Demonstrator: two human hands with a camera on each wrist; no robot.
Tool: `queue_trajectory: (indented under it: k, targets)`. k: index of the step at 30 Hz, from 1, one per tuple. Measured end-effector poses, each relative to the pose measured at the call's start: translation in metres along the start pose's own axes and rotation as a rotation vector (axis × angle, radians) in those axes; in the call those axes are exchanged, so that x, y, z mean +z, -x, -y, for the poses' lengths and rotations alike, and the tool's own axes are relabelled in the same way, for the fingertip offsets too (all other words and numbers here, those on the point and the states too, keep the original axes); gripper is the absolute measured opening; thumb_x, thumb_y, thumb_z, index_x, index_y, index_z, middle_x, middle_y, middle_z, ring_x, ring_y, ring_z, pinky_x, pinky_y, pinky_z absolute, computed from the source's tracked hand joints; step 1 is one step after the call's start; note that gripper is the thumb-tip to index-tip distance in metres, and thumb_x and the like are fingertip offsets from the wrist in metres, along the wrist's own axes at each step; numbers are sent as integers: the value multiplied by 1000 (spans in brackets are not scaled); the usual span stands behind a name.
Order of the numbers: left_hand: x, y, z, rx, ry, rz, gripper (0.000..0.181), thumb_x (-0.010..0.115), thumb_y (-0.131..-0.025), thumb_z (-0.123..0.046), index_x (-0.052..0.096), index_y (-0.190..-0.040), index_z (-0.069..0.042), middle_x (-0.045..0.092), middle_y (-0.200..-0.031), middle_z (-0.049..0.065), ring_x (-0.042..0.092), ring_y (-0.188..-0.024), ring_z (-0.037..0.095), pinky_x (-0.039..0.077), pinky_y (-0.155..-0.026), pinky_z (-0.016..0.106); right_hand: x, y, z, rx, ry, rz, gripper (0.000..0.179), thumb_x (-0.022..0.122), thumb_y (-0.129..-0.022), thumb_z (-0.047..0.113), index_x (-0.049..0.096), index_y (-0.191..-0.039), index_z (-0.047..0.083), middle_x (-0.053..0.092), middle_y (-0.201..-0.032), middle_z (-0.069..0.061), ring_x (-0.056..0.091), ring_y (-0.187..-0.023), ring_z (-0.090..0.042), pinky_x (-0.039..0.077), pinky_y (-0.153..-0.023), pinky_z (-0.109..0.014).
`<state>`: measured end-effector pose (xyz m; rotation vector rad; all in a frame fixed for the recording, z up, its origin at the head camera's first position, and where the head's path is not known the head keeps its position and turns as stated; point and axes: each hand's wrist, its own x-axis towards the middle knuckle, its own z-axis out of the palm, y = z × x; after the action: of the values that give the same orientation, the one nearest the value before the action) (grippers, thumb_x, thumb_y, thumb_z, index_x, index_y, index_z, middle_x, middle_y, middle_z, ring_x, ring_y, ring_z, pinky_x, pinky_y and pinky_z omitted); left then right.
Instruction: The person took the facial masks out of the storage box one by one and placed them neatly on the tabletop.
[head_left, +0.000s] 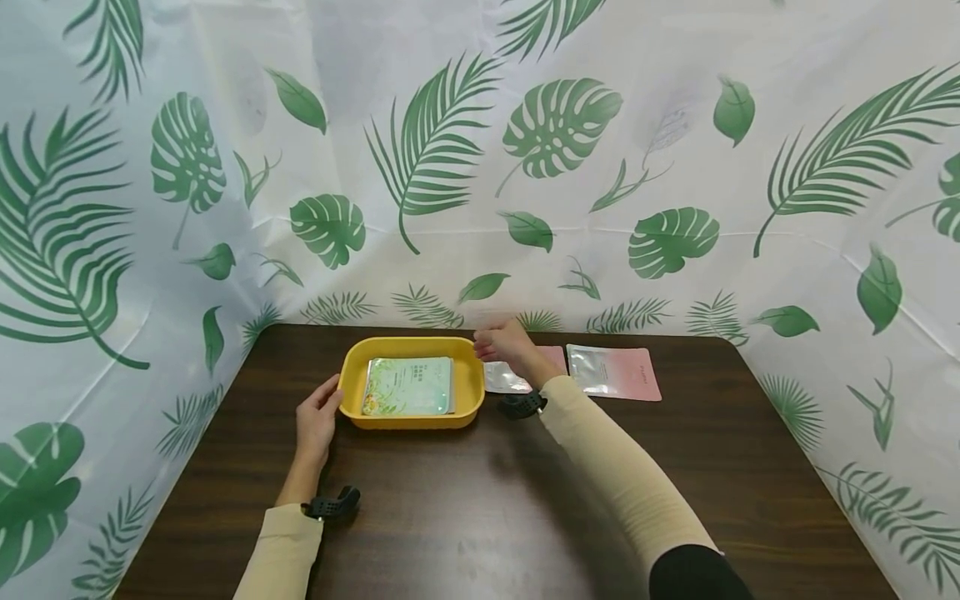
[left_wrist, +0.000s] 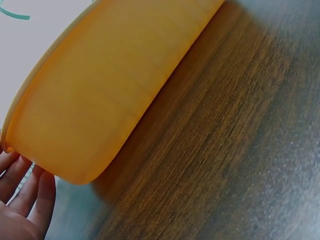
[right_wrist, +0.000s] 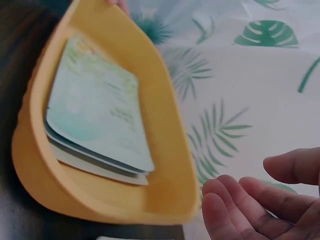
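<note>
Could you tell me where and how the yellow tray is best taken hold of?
Probably grip the tray by the rim at both short ends, thumb above, fingers outside. The left hand is at the left end; the right hand could come from the right. The tray is oblong, with raised walls, and a stack of packets lies inside, so keep it level.

The tray (head_left: 412, 422) looks smooth plastic, the pink-and-silver packets (head_left: 617, 373) glossy foil, the table (head_left: 420, 508) sheeny grained wood.
</note>
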<state>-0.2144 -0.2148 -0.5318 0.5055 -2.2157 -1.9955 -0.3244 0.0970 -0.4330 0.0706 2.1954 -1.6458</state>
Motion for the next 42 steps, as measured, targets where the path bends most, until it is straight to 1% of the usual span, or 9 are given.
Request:
queue_trajectory:
  k: [9, 13, 21, 23, 26, 29, 35, 38, 42]
  targets:
    - [0, 0, -1, -4, 6, 0, 45, 47, -104, -22, 44, -146, -8, 41, -153, 12, 41, -137, 23, 36, -115, 39, 28, -6, -9, 51, 21, 0, 31, 58, -95, 12, 62, -119, -8, 69, -104, -20, 67, -79, -21, 60, -82, -34]
    - [0, 1, -1, -7, 9, 2, 45, 46, -104, -21, 44, -146, -8, 41, -153, 12, 41, -137, 23, 36, -115, 39, 39, -5, -11, 26, 76, 2, 31, 56, -96, 12, 64, -117, -10, 69, -100, -20, 63, -73, -17, 60, -83, -36]
    - [-1, 0, -1, -3, 5, -5, 45, 47, -103, -21, 44, -146, -8, 42, -153, 12, 41, -137, 23, 36, -115, 39, 55, -5, -15, 17, 162, 11, 28, 59, -93, 11, 65, -111, -10, 67, -92, -17, 61, -72, -19, 60, -83, -39]
    - [-1, 0, -1, -3, 6, -6, 45, 47, -103, -21, 45, -146, -8, 42, -153, 12, 41, -137, 23, 36, -115, 39, 58, -8, -18, 21, 186, 11, 25, 60, -92, 10, 66, -105, -11, 66, -84, -14, 60, -66, -17, 60, -80, -38]
    - [-1, 1, -1, -7, 7, -3, 45, 47, -103, -21, 44, -146, -8, 42, -153, 12, 42, -136, 22, 36, -115, 39, 64, -12, -22, 32, 259, -3, 16, 60, -91, 8, 66, -85, -6, 60, -69, -8, 55, -57, -15, 60, -69, -34]
    - [0, 1, 0, -14, 7, 2, 44, 47, -104, -20, 44, -146, -9, 42, -153, 11, 42, -136, 21, 36, -114, 40, 68, -15, -25, 38, 359, -16, 24, 60, -89, 6, 55, -66, 4, 51, -57, -3, 52, -51, -14, 56, -57, -29]
    - [0, 1, -1, -10, 8, 3, 45, 47, -104, -20, 44, -146, -8, 42, -153, 12, 42, -136, 22, 36, -114, 40, 76, -16, -24, 57, 488, -39, 30, 61, -88, 5, 50, -59, 7, 43, -54, -1, 50, -48, -15, 49, -48, -25]
    - [-1, 1, 0, -9, 11, 3, 45, 47, -104, -21, 44, -146, -8, 41, -154, 12, 40, -138, 22, 36, -115, 39, 78, -14, -23, 63, 478, -60, 29, 61, -87, 4, 51, -59, 6, 44, -52, -2, 49, -47, -15, 43, -45, -24]
    - [0, 1, 0, -4, 13, 3, 45, 47, -104, -20, 44, -146, -8, 41, -154, 11, 40, -139, 22, 36, -115, 39, 82, -12, -24, 66, 409, -85, 25, 62, -86, 2, 56, -61, 3, 48, -50, -2, 50, -46, -15, 51, -49, -28]
